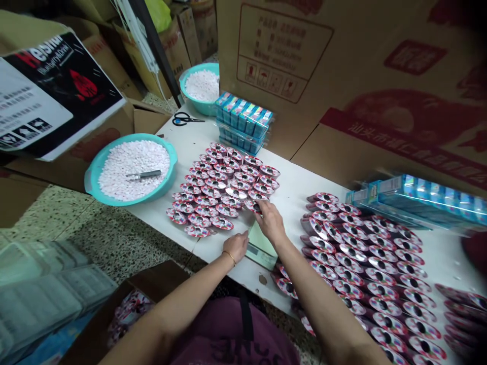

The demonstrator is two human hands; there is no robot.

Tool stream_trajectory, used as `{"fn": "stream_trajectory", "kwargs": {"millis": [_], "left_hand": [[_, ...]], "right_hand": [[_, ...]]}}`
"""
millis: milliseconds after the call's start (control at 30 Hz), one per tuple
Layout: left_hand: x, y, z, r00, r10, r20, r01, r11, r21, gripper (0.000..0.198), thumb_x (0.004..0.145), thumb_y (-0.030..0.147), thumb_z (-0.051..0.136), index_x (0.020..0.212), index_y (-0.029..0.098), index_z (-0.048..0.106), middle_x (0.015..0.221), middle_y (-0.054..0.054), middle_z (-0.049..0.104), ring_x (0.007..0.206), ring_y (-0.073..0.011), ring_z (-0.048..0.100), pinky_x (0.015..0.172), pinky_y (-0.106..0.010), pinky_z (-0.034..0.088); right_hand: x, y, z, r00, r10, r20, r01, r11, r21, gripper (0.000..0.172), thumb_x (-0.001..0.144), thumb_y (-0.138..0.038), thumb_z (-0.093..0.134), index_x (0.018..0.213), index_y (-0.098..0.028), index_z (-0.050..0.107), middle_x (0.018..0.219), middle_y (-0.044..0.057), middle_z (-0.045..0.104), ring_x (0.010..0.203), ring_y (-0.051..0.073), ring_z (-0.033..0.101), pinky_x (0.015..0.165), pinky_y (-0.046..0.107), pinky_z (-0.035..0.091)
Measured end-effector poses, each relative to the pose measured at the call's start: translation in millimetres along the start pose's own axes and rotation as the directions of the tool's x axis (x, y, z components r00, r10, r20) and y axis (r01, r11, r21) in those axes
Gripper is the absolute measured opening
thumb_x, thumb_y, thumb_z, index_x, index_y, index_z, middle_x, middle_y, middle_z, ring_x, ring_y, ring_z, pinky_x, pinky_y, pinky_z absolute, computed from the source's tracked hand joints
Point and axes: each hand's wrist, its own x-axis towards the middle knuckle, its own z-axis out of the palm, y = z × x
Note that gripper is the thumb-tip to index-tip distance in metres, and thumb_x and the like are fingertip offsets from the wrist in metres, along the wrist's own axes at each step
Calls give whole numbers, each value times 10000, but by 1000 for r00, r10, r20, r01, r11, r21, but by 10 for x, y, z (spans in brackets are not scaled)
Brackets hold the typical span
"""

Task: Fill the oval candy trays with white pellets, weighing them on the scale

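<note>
Basin (91,177) beyond and left of the left hand (236,247) contains white pellets (125,154). Right hand (271,220) pinches an oval-topped container (251,206); left-hand grip cannot be determined.

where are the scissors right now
In the head view, the scissors lie left of centre near the top, on the white table, just in front of the far teal bowl and left of the stacked blue packs.
</note>
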Motion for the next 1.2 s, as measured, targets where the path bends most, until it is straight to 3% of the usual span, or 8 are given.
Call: {"fn": "stream_trajectory", "kwargs": {"millis": [167, 467, 633, 733, 833, 967, 1100, 1200], "left_hand": [[-8, 2, 24, 1000, -12, 1, 12, 994, -110, 378, 784, 362, 327, 1091, 220, 494, 904, -104, 587, 858, -224, 518, 772, -319, 328], [-245, -50, 61, 997, -73, 9, 73, 983, -169, 312, 774, 342, 364, 995, 230, 555, 924, -83, 609, 886, -201, 525, 771, -270, 328], [-243, -54, 57, 997, -77, 22, 80, 978, -192, 285, 755, 312, 402, 966, 239, 579, 903, -64, 625, 915, -193, 523, 759, -249, 337], [-201, -89, 59, 997, -61, 37, 68, 970, -233, 306, 741, 314, 424, 995, 233, 575, 887, -44, 636, 910, -184, 529, 755, -238, 347], [-133, -149, 50, 998, -53, 38, 60, 968, -244, 368, 750, 335, 407, 1069, 208, 541, 956, -44, 625, 941, -180, 520, 786, -241, 348], [19, -218, 33, 997, 45, 60, -32, 979, -203, 441, 756, 353, 402, 1146, 166, 486, 1140, -67, 525, 1033, -185, 474, 853, -242, 320], [169, -244, 48, 989, 122, 82, -105, 977, -183, 491, 765, 338, 389, 1229, 179, 380, 1199, -42, 468, 1065, -176, 452, 868, -239, 319], [226, -256, 70, 983, 155, 99, -135, 973, -188, 501, 771, 331, 376, 1241, 162, 358, 1216, -43, 443, 1080, -178, 439, 886, -248, 310]], "right_hand": [[187, 82, 131, 997, 62, -55, -63, 998, -16, 437, 752, -209, 424, 1185, -206, 369, 1094, 73, 472, 970, 213, 434, 799, 335, 383], [102, 201, 175, 998, -1, 68, 11, 988, -151, 393, 764, -189, 437, 1155, -214, 418, 1060, 81, 500, 914, 211, 435, 762, 327, 388], [290, 226, 410, 999, 41, -5, -42, 987, -156, 375, 762, -142, 430, 1130, -216, 446, 1085, 90, 475, 924, 203, 421, 721, 309, 408], [282, 260, 348, 999, 39, -33, -42, 994, -102, 425, 737, -167, 488, 1153, -230, 423, 1105, 85, 460, 961, 211, 412, 734, 318, 414], [-155, 358, 105, 986, 92, -141, -92, 996, 10, 451, 751, -239, 491, 1187, -222, 377, 1127, 85, 439, 1000, 209, 411, 796, 346, 398], [-1364, 444, -247, 951, 229, -206, -217, 973, 81, 263, 803, -266, 411, 1044, -197, 488, 1000, 76, 504, 948, 178, 460, 821, 334, 384], [-2386, 319, -250, 976, 218, 1, -218, 973, -83, 246, 757, -303, 489, 981, -206, 521, 983, 74, 526, 900, 203, 474, 757, 345, 396], [-2607, 235, -52, 967, 235, 95, -200, 939, -281, 230, 757, -219, 480, 981, -214, 528, 1003, 76, 533, 844, 216, 472, 691, 347, 383]]}}
